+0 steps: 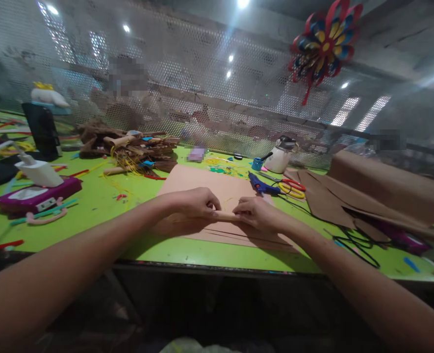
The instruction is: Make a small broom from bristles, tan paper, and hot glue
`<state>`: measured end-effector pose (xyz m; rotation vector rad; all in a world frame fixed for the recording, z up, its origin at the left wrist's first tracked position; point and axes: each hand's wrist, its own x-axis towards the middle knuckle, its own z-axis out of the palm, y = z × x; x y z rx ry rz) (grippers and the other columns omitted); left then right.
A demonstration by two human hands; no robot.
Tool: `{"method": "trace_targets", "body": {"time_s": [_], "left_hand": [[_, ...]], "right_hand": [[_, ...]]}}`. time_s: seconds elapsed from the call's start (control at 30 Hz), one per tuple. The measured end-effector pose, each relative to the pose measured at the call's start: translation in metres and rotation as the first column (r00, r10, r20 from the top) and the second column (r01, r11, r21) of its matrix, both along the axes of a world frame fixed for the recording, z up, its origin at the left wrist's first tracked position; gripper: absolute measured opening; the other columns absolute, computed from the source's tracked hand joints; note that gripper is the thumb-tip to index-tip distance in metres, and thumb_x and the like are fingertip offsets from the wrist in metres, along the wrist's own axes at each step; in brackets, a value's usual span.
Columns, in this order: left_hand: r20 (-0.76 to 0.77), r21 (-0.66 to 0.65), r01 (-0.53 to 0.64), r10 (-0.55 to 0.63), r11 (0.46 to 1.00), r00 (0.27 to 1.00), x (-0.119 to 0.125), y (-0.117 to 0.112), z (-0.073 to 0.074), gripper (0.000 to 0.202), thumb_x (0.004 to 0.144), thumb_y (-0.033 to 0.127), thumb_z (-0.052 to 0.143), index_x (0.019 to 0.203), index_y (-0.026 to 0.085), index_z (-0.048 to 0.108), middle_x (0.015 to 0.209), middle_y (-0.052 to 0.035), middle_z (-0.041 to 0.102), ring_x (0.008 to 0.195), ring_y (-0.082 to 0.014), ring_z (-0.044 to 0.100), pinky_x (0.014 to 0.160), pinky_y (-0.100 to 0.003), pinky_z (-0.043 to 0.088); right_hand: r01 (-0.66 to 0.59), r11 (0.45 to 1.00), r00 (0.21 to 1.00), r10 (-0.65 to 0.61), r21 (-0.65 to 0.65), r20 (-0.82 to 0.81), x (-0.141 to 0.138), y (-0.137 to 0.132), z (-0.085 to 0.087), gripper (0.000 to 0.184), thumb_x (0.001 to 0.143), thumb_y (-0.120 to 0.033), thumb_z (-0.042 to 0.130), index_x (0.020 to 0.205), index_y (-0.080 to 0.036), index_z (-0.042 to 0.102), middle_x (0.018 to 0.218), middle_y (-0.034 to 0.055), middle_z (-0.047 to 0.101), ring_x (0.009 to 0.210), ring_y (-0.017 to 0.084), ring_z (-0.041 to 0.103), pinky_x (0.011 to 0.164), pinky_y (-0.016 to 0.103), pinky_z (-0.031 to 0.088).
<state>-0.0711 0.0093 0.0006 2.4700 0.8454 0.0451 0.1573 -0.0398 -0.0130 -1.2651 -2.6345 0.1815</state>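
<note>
The 2 hands meet over the middle of the table, each at an end of a thin tan roll. The left hand has its fingers curled down and pinched onto the roll's left end; the right hand pinches the right end between thumb and fingers. Only a short stretch of the roll shows between them, lying nearly level above the near part of the tan paper. Whether it touches the paper, I cannot tell.

Just beyond the right hand, a blue glue gun lies at the paper's far right corner, with scissors with red and yellow handles beside it. Behind these stand a small blue jar and a white jug. Brown sheets spread to the right, near a tangle of black cord.

Left of the paper, brown bundles lie heaped with yellow strands. Farther left, a white charger sits on a purple power strip. A pinwheel hangs at upper right.
</note>
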Motion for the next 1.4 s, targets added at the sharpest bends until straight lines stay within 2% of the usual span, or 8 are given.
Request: {"method": "trace_targets", "body": {"time_s": [0.13, 0.4, 0.63, 0.83, 1.03, 1.17, 1.3, 1.4], "left_hand": [[-0.046, 0.086, 0.008, -0.004, 0.996, 0.999, 0.001, 0.001, 0.001, 0.03, 0.077, 0.031, 0.053, 0.093, 0.017, 0.073, 0.074, -0.0025, 0.065, 0.06, -0.0116, 0.048, 0.053, -0.022, 0.031], [0.025, 0.065, -0.11, 0.109, 0.992, 0.994, -0.001, -0.005, -0.003, 0.028, 0.08, 0.03, 0.054, 0.095, 0.016, 0.073, 0.079, -0.0042, 0.067, 0.065, -0.0136, 0.052, 0.055, -0.022, 0.033], [0.116, 0.283, -0.088, 0.056, 0.955, 0.992, -0.004, -0.014, -0.01, 0.024, 0.085, 0.031, 0.054, 0.091, 0.02, 0.074, 0.075, -0.0043, 0.06, 0.069, -0.0149, 0.05, 0.058, -0.024, 0.032], [0.107, 0.415, -0.029, -0.017, 0.909, 0.994, -0.007, -0.023, -0.014, 0.03, 0.091, 0.032, 0.045, 0.086, 0.02, 0.073, 0.071, -0.0036, 0.052, 0.065, -0.0143, 0.047, 0.058, -0.026, 0.03], [0.094, 0.503, -0.014, -0.039, 0.864, 0.995, -0.007, -0.029, -0.017, 0.034, 0.093, 0.03, 0.042, 0.078, 0.018, 0.069, 0.073, -0.0035, 0.051, 0.066, -0.0145, 0.046, 0.059, -0.027, 0.03], [0.102, 0.536, -0.044, -0.013, 0.843, 0.995, -0.007, -0.029, -0.022, 0.033, 0.093, 0.03, 0.042, 0.075, 0.018, 0.068, 0.072, -0.0033, 0.051, 0.067, -0.0146, 0.047, 0.06, -0.027, 0.03], [0.102, 0.54, -0.063, 0.009, 0.839, 0.995, -0.009, -0.031, -0.022, 0.033, 0.093, 0.031, 0.042, 0.075, 0.018, 0.067, 0.074, -0.0037, 0.051, 0.067, -0.0147, 0.047, 0.058, -0.027, 0.03], [0.124, 0.537, -0.096, 0.035, 0.838, 0.992, -0.012, -0.033, -0.021, 0.036, 0.094, 0.033, 0.041, 0.074, 0.018, 0.066, 0.075, -0.0043, 0.051, 0.066, -0.0143, 0.047, 0.058, -0.026, 0.031]], "right_hand": [[0.002, 1.0, 0.999, -0.002, 0.018, -0.039, 0.0, 0.001, -0.007, 0.02, 0.088, -0.027, 0.055, 0.081, -0.018, 0.071, 0.077, 0.0032, 0.058, 0.062, 0.01, 0.047, 0.057, 0.024, 0.029], [-0.013, 0.989, 0.999, 0.021, 0.146, -0.05, -0.003, -0.006, -0.009, 0.023, 0.091, -0.026, 0.052, 0.076, -0.018, 0.067, 0.076, 0.0037, 0.056, 0.068, 0.013, 0.046, 0.059, 0.026, 0.03], [-0.15, 0.955, 0.989, 0.146, 0.256, 0.035, -0.005, -0.003, -0.011, 0.021, 0.09, -0.019, 0.051, 0.073, -0.015, 0.065, 0.074, 0.0068, 0.057, 0.077, 0.017, 0.045, 0.065, 0.029, 0.034], [-0.118, 0.934, 0.993, 0.102, 0.337, 0.066, -0.011, -0.016, -0.015, 0.02, 0.089, -0.017, 0.048, 0.075, -0.014, 0.062, 0.077, 0.0085, 0.057, 0.079, 0.019, 0.043, 0.066, 0.032, 0.033], [-0.089, 0.939, 0.995, 0.066, 0.332, 0.081, -0.014, -0.02, -0.019, 0.02, 0.089, -0.015, 0.045, 0.079, -0.013, 0.061, 0.079, 0.01, 0.056, 0.08, 0.02, 0.042, 0.067, 0.033, 0.033], [-0.085, 0.948, 0.993, 0.057, 0.306, 0.099, -0.016, -0.022, -0.014, 0.019, 0.089, -0.014, 0.044, 0.079, -0.013, 0.061, 0.08, 0.0105, 0.057, 0.082, 0.021, 0.043, 0.069, 0.034, 0.033], [-0.087, 0.935, 0.99, 0.043, 0.345, 0.135, -0.024, -0.026, 0.002, 0.012, 0.085, -0.021, 0.051, 0.08, -0.014, 0.06, 0.084, 0.0103, 0.057, 0.085, 0.022, 0.043, 0.072, 0.035, 0.032], [-0.116, 0.938, 0.988, 0.076, 0.325, 0.134, -0.03, -0.029, 0.009, 0.011, 0.083, -0.022, 0.053, 0.077, -0.015, 0.059, 0.082, 0.0083, 0.055, 0.081, 0.02, 0.043, 0.068, 0.033, 0.032]]}}
